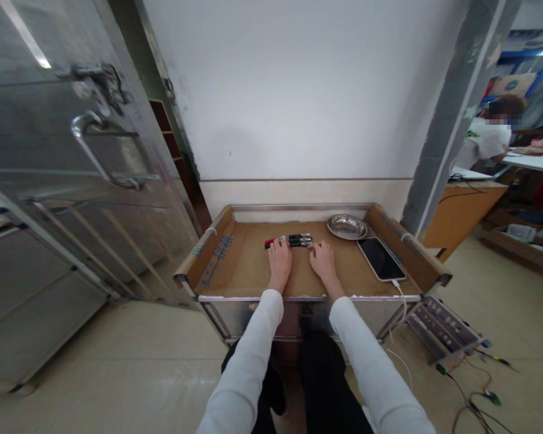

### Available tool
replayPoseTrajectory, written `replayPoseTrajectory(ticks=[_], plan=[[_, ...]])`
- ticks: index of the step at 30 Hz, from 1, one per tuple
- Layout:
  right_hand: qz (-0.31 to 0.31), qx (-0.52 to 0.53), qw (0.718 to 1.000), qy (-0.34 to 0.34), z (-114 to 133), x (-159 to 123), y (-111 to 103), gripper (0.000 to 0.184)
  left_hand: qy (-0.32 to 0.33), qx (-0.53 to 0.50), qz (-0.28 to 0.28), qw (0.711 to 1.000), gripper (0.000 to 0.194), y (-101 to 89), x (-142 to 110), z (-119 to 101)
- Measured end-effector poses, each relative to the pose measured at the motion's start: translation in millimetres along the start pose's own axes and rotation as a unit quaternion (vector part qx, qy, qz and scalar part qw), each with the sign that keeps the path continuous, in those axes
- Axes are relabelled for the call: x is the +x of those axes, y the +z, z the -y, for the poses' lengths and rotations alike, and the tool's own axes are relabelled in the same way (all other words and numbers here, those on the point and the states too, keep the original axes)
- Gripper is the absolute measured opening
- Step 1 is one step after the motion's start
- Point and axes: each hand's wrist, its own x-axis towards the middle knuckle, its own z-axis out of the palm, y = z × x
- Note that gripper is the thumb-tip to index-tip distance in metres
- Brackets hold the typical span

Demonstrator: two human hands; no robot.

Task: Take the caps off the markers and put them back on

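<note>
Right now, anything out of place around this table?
Mainly the wires: they sprawl loose across the floor, lower right, untidily. The white cord from the phone also hangs over the table's front edge. Pens look orderly; no spill visible.

A phone point(382, 259) is lying beside a shallow steel dish point(347, 227), a white cable point(404, 304) running from its end. A metal door point(31, 129) is standing at left. Wires point(470, 402) are trailing on the floor point(525, 301), right. A person point(491, 140) is showing at far right.
</note>
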Motion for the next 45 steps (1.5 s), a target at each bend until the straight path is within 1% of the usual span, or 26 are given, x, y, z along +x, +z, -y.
replayPoseTrajectory(ticks=[2, 6, 9, 11, 14, 17, 19, 23, 26, 28, 30, 31, 33, 34, 36, 38, 39, 41, 45], plan=[[-0.003, 0.006, 1.0, 0.002, -1, 0, 1, 0.028, -0.037, 0.014, -0.01, 0.999, 0.025, 0.2, -2, -1], [-0.008, 0.015, 1.0, -0.004, -3, 1, 4, 0.028, -0.073, -0.006, -0.043, 0.996, 0.028, 3.0, -4, -1], [-0.016, 0.032, 0.999, -0.026, -4, 2, 4, 0.026, -0.105, -0.038, -0.08, 0.991, 0.03, 5.1, -4, 0], [-0.02, 0.052, 0.997, -0.052, -3, 2, 4, 0.027, -0.119, -0.055, -0.092, 0.987, 0.029, 5.7, -4, 0], [-0.002, 0.084, 0.991, -0.105, -1, 1, 3, 0.031, -0.139, -0.064, -0.096, 0.984, 0.027, 5.4, -4, 0], [0.028, 0.079, 0.986, -0.146, 3, 0, 3, 0.032, -0.158, -0.065, -0.099, 0.98, 0.024, 4.2, -4, -1], [0.034, 0.059, 0.986, -0.15, 4, -1, 3, 0.033, -0.162, -0.06, -0.097, 0.98, 0.023, 3.5, -5, -1], [0.034, 0.034, 0.99, -0.135, 5, -2, 3, 0.035, -0.169, -0.034, -0.085, 0.981, 0.028, 3.9, -5, -1], [0.035, 0.04, 0.989, -0.135, 4, -1, 5, 0.034, -0.174, -0.017, -0.08, 0.981, 0.03, 5.7, -3, 1], [0.021, 0.059, 0.989, -0.136, 3, 0, 6, 0.037, -0.173, -0.026, -0.087, 0.981, 0.03, 6.5, -1, 2], [-0.009, 0.085, 0.988, -0.13, 2, 1, 7, 0.044, -0.15, -0.057, -0.092, 0.983, 0.028, 6.2, 2, 4], [-0.027, 0.097, 0.987, -0.125, 2, 1, 8, 0.049, -0.122, -0.078, -0.09, 0.985, 0.027, 5.4, 3, 4], [-0.056, 0.111, 0.986, -0.111, 1, 2, 8, 0.058, -0.034, -0.129, -0.074, 0.988, 0.024, 2.9, 5, 4], [-0.064, 0.111, 0.986, -0.105, 0, 2, 7, 0.059, 0.016, -0.155, -0.064, 0.986, 0.023, 1.4, 6, 4], [-0.069, 0.095, 0.989, -0.089, 0, 1, 6, 0.05, 0.1, -0.2, -0.05, 0.973, 0.02, -1.6, 5, 2], [-0.058, 0.063, 0.994, -0.069, -1, 1, 5, 0.036, 0.148, -0.24, -0.041, 0.958, 0.016, -3.4, 4, 1], [-0.05, 0.047, 0.996, -0.061, -1, 1, 5, 0.03, 0.158, -0.261, -0.04, 0.951, 0.015, -3.5, 3, 0], [-0.03, 0.023, 0.998, -0.057, -1, 0, 6, 0.024, 0.152, -0.307, -0.047, 0.938, 0.017, -2.1, 3, 0], [-0.001, 0.015, 0.997, -0.081, 0, 1, 8, 0.022, 0.08, -0.386, -0.08, 0.915, 0.037, 3.3, 6, 2]])
